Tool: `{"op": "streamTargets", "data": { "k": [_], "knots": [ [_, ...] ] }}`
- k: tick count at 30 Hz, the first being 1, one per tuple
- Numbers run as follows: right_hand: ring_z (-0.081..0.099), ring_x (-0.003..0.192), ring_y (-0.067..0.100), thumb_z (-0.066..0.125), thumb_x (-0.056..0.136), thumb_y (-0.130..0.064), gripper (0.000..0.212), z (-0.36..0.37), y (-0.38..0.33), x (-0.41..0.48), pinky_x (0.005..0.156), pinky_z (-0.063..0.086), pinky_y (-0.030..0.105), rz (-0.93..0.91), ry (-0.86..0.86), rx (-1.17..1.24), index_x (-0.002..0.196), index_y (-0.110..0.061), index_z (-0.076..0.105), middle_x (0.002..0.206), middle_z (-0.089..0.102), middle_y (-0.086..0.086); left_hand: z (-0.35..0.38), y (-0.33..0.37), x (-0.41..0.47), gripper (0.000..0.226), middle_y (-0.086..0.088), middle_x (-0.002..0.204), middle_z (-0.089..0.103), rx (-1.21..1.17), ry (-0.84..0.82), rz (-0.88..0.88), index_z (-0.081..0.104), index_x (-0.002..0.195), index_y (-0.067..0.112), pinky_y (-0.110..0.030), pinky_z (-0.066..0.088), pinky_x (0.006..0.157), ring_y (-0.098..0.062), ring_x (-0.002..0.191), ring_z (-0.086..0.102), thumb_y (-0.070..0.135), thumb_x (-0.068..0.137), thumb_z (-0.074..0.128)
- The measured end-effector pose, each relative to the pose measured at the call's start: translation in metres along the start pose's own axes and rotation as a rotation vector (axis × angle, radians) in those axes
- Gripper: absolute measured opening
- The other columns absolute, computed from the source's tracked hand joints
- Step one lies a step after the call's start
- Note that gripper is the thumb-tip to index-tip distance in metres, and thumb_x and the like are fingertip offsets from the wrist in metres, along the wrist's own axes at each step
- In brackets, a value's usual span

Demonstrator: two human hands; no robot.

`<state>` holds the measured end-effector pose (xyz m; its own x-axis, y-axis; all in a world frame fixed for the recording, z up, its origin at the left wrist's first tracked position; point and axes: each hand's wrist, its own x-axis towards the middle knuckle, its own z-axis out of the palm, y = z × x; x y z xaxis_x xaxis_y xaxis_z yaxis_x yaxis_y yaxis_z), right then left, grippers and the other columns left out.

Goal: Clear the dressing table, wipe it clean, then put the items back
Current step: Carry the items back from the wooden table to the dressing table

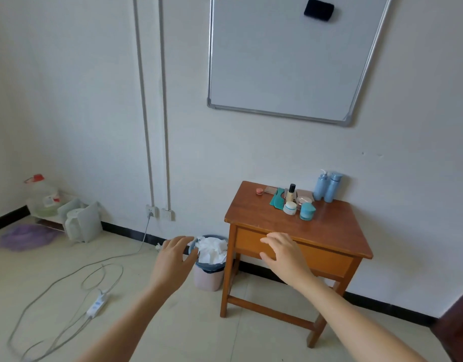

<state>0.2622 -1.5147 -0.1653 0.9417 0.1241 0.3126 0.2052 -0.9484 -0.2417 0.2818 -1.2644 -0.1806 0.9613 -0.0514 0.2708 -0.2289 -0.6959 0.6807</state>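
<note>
A small wooden dressing table (pixel 253 218) stands against the white wall. At its back sit two blue bottles (pixel 327 188), a teal comb (pixel 278 198), a dark-capped vial (pixel 291 193), a white jar (pixel 290 208), a teal jar (pixel 307 211) and a small red pot (pixel 259 191). My left hand (pixel 172 259) hovers open in front of the bin, left of the table. My right hand (pixel 284 253) is open with fingers spread, in front of the table's drawer front. Neither hand holds anything.
A pink bin (pixel 209 279) full of white tissue stands by the table's left leg. A power strip (pixel 97 305) and grey cables lie on the tiled floor at left. A water jug (pixel 42 197) and a white kettle (pixel 76 226) sit in the far left corner. A whiteboard (pixel 290 56) hangs above.
</note>
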Motion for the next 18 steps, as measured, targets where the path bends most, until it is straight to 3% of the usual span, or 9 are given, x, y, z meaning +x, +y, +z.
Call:
{"op": "streamTargets", "data": {
  "k": [7,18],
  "knots": [
    [0.032,0.128,0.011,0.048,0.093,-0.031,0.038,0.055,0.03,0.069,0.103,0.026,0.021,-0.009,-0.15,0.006,0.129,-0.018,0.047,0.136,0.042,-0.003,0.05,-0.045,0.071,0.037,-0.003,0.132,0.05,-0.006,-0.055,-0.103,0.05,0.127,0.012,-0.024,0.029,0.1,-0.018,0.126,0.037,0.022,0.091,0.051],
    [0.032,0.129,0.012,0.048,0.092,-0.032,0.038,0.072,0.111,0.23,0.105,0.029,0.026,0.25,-0.164,-0.063,0.129,-0.023,0.046,0.138,0.039,-0.005,0.132,-0.049,0.286,0.039,-0.001,0.139,0.045,-0.054,-0.209,0.001,0.045,0.131,0.015,-0.03,0.033,0.104,-0.017,0.13,0.033,0.027,0.094,0.045]
  ]
}}
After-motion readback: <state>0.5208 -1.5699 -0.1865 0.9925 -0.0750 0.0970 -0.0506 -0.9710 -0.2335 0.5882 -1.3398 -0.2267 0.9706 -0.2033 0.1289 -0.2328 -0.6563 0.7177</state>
